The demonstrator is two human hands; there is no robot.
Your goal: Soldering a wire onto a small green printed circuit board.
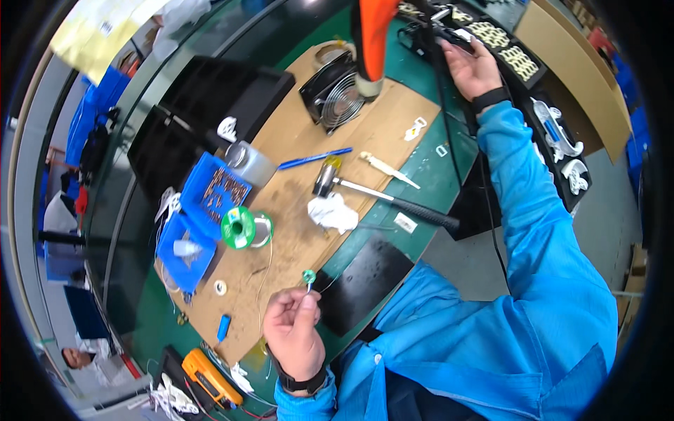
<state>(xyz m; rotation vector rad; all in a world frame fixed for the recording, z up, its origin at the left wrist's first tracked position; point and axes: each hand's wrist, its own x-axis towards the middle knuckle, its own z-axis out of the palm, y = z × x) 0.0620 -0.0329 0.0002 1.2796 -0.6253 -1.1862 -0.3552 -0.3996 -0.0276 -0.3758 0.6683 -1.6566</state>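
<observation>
My left hand (293, 335), at the near edge of the bench, is closed in a pinch on a small green round piece with a thin pale stem (309, 277). A fine wire runs beside it. My right hand (472, 69) is stretched to the far right, palm partly up, with thumb and fingers apart. Its fingertips are next to dark parts and cables (418, 41) at the edge of a black tray (537, 81); whether they touch anything is hidden. Between the hands lie a black-handled hammer (393, 201), a crumpled white tissue (333, 212) and a pale pointed stick (388, 170).
Cardboard (281, 203) covers part of the green bench (428, 158). On it stand a small fan (340, 102), blue bins (186, 263), a solder spool (239, 228) and a bottle (249, 163). An orange-and-black tool (374, 42) hangs overhead. A yellow multimeter (210, 377) lies near left.
</observation>
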